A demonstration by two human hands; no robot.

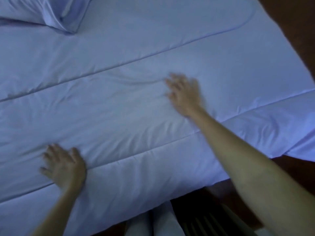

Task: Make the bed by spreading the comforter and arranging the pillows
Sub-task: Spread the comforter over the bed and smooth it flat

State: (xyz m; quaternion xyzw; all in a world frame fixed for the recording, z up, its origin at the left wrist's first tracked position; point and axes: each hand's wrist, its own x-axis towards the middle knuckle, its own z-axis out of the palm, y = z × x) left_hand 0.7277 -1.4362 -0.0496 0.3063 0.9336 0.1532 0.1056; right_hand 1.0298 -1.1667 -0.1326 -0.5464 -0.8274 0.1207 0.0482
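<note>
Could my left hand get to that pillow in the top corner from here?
Probably not without moving. The left hand lies flat on the comforter near the bed's near edge, and the pillow sits at the far corner. Nothing blocks the way; it just looks too far.

Pale blue comforter [136, 108], matching pillow [42, 12]

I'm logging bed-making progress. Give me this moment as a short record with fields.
comforter: spread over the bed, light creases in the middle
pillow: far left corner, lying on the bedding
left hand: flat on the comforter, fingers spread, near edge
right hand: flat on the comforter, reaching further in, blurred
floor: dark
</note>
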